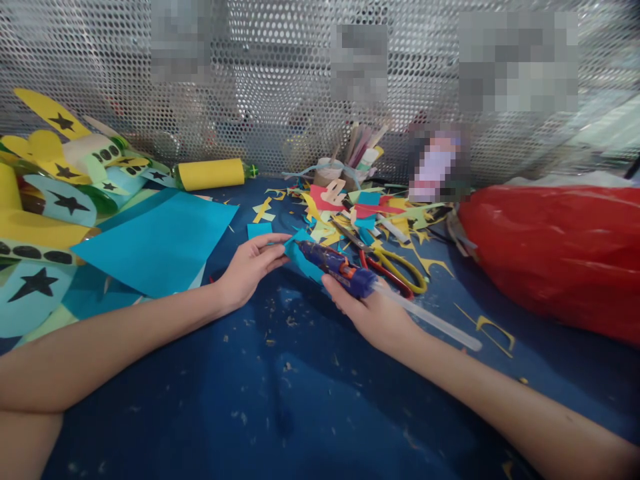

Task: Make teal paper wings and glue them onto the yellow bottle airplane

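Note:
My left hand (254,267) pinches the left end of a small piece of blue paper (309,264) above the table. A dark blue glue gun (335,263) is in my right hand (377,310), its tip against or just over that paper; I cannot tell which. From the back of the gun a long clear glue stick (433,323) sticks out toward the lower right. Just beyond my hands lies a small blue paper square (260,231). Scissors with yellow handles (400,263) rest right of the gun, beside a red-handled tool (393,277) that is partly covered.
Coloured paper scraps (345,207) heap up at the back, before a cup of sticks (330,172). Blue sheets (165,243) and star-marked paper-and-bottle planes (65,160) crowd the left. A yellow-wrapped bottle (213,175) lies near the perforated metal screen (280,80). A red bag (555,253) bulges at right.

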`<state>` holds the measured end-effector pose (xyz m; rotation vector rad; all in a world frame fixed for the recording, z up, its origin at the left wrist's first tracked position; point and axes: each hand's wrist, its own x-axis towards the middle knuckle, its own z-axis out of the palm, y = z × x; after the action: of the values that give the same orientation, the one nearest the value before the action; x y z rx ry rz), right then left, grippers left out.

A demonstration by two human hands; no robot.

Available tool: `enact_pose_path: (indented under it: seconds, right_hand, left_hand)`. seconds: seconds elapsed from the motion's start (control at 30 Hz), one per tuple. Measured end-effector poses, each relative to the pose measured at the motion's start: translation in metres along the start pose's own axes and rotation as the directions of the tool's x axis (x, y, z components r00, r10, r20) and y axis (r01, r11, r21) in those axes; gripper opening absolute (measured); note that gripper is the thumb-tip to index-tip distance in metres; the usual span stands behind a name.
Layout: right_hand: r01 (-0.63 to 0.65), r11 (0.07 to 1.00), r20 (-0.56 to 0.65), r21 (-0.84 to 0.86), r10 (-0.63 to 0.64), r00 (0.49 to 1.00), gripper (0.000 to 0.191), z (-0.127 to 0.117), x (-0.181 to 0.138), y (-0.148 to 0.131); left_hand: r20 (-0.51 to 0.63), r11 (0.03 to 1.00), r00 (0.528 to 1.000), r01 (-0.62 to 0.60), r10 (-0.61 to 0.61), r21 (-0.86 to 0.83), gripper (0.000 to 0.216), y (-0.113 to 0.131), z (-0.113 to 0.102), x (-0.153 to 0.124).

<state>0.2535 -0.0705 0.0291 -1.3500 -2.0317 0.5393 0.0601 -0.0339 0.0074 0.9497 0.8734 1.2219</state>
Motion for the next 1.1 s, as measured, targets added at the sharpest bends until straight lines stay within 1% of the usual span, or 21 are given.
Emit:
enact_pose_path:
  seconds: [0.13,0.3,0.5,0.7,0.83,0.97,1.03,1.1]
  right_hand:
    - [-0.005,1.000,0.020,-0.011,0.006,1.000,0.035,0.002,-0.002,0.002]
    - [0.039,0.999,0.012,0.002,-0.039,0.999,0.032,0.005,-0.003,0.006]
    - [0.069,0.997,0.032,0.031,-0.070,0.997,0.027,0.006,-0.005,0.005]
    - [0.061,0.997,0.008,0.052,-0.061,0.998,0.028,0.008,-0.006,0.002]
    - [0.049,0.997,0.037,0.053,-0.051,0.998,0.030,0.006,-0.006,0.000]
    - [-0.013,0.994,0.073,0.105,0.005,0.997,0.029,-0.005,-0.011,0.004]
    - [-0.077,0.989,0.058,0.126,0.071,0.996,0.033,-0.016,-0.014,0.009]
    - [-0.174,0.979,0.001,0.104,0.174,0.985,0.043,-0.030,-0.015,0.018]
  left_hand:
    - [-0.006,1.000,1.000,0.007,-0.007,-0.001,0.017,0.001,0.001,0.000]
    - [-0.047,0.999,0.999,-0.001,-0.001,-0.042,0.014,-0.001,0.000,0.001]
    - [-0.011,1.000,1.000,-0.019,0.020,0.008,0.015,-0.004,-0.002,0.002]
    - [-0.001,1.000,1.000,-0.011,0.011,0.025,0.015,-0.003,-0.002,0.002]
    - [-0.021,1.000,1.000,-0.007,0.007,0.021,0.015,-0.002,-0.002,0.001]
    - [-0.029,1.000,0.999,-0.014,0.014,-0.005,0.014,-0.002,-0.003,0.001]
    - [-0.023,1.000,1.000,-0.014,0.014,-0.005,0.013,-0.002,-0.003,0.002]
    - [-0.018,1.000,1.000,-0.013,0.013,0.006,0.013,-0.003,-0.003,0.002]
